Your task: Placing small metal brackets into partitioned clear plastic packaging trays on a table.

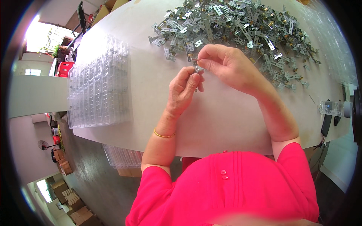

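Note:
My left hand is closed around a small silver metal bracket, held between thumb and fingers above the white table. My right hand meets it from the upper right, thumb and forefinger pinched together at the bracket's upper end. Whatever sits between those right fingertips is too small to make out. Just beyond both hands spreads a large heap of loose metal brackets, silver with some brass-coloured bits.
Stacked clear plastic trays stand on the table at the left. More clear plastic trays lie at the far right. A clear bottle lies near the right edge. Below the table's left edge are further trays on a cardboard box.

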Motion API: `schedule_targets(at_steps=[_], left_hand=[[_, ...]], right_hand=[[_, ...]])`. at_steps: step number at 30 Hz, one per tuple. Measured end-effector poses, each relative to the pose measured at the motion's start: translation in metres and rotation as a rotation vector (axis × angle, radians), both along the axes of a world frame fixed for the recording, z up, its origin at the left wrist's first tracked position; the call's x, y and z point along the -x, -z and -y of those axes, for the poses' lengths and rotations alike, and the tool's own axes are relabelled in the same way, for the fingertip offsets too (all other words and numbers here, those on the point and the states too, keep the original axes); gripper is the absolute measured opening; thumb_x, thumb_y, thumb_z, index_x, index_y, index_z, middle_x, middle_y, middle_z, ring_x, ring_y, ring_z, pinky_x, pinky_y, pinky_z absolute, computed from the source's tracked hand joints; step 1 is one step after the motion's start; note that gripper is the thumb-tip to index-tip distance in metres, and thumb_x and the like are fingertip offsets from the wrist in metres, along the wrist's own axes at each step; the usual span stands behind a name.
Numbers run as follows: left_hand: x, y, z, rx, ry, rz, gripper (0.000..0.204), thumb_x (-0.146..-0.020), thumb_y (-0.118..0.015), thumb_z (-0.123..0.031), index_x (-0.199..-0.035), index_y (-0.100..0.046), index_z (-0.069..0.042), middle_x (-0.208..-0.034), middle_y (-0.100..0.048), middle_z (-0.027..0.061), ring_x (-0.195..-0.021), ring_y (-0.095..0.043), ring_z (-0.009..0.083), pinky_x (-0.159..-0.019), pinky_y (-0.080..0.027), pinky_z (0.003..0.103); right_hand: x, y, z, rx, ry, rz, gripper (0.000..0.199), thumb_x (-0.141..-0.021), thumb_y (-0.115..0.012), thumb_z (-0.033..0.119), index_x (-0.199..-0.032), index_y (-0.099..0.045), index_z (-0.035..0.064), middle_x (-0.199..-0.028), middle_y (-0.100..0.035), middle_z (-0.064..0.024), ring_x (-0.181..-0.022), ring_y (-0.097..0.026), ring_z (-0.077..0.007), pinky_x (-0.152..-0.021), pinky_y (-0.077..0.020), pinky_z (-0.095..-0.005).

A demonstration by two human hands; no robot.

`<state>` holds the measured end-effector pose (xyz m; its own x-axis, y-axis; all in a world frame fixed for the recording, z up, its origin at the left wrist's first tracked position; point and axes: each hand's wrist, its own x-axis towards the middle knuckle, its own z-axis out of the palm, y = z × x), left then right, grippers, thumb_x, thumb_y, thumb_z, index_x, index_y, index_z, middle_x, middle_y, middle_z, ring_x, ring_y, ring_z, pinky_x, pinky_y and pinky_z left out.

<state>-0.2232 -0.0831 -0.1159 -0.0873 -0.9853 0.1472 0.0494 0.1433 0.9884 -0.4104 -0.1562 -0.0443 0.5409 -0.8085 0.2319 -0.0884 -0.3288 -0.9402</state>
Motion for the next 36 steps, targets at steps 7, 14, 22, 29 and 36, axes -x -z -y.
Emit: schedule_targets(at_steps=[7,14,22,29,36], left_hand=[[0.005,-0.015,-0.001,-0.056,0.012,-0.087,0.029,-0.105,-0.05,-0.013,-0.126,-0.058,0.004,-0.108,-0.066,0.0088,-0.088,-0.063,0.014,-0.081,-0.051,0.028],[-0.003,-0.016,0.002,-0.03,0.098,0.022,0.041,-0.103,-0.054,-0.02,-0.135,-0.054,0.006,-0.106,-0.069,0.012,-0.092,-0.067,0.0208,-0.087,-0.051,0.034],[0.004,-0.007,0.003,-0.022,-0.02,-0.096,0.031,-0.104,-0.056,-0.016,-0.128,-0.058,0.004,-0.094,-0.068,0.0079,-0.084,-0.065,0.0164,-0.081,-0.052,0.029],[0.003,-0.005,0.003,0.012,-0.132,-0.078,0.031,-0.101,-0.063,-0.014,-0.126,-0.058,0.003,-0.101,-0.065,0.0049,-0.085,-0.061,0.0117,-0.077,-0.052,0.026],[0.008,0.0,0.004,0.203,-0.239,0.31,0.028,-0.098,-0.065,-0.004,-0.124,-0.059,0.001,-0.1,-0.064,0.0011,-0.085,-0.058,0.0084,-0.077,-0.049,0.023]], right_hand=[[0.002,0.0,0.006,-0.094,-0.023,-0.156,0.011,-0.099,-0.06,0.01,-0.097,-0.065,0.0009,-0.081,-0.067,-0.0045,-0.076,-0.062,-0.0114,-0.071,-0.05,-0.0288],[0.004,-0.006,0.01,-0.184,0.001,-0.086,0.01,-0.1,-0.061,0.011,-0.099,-0.064,0.0018,-0.081,-0.063,0.0006,-0.078,-0.06,-0.0075,-0.071,-0.0492,-0.0248],[0.003,-0.011,0.004,0.068,0.193,-0.137,0.01,-0.097,-0.063,0.015,-0.095,-0.066,0.0053,-0.071,-0.065,-0.0081,-0.063,-0.059,-0.0153,-0.061,-0.048,-0.0315],[0.001,-0.017,-0.009,0.125,0.075,-0.377,0.014,-0.093,-0.062,0.021,-0.091,-0.068,0.0078,-0.071,-0.066,-0.0163,-0.065,-0.066,-0.0348,-0.059,-0.0494,-0.044],[-0.004,0.003,-0.011,0.357,0.101,-0.313,0.012,-0.094,-0.059,0.014,-0.094,-0.063,0.0031,-0.077,-0.067,-0.0195,-0.072,-0.066,-0.04,-0.064,-0.0512,-0.0492]])
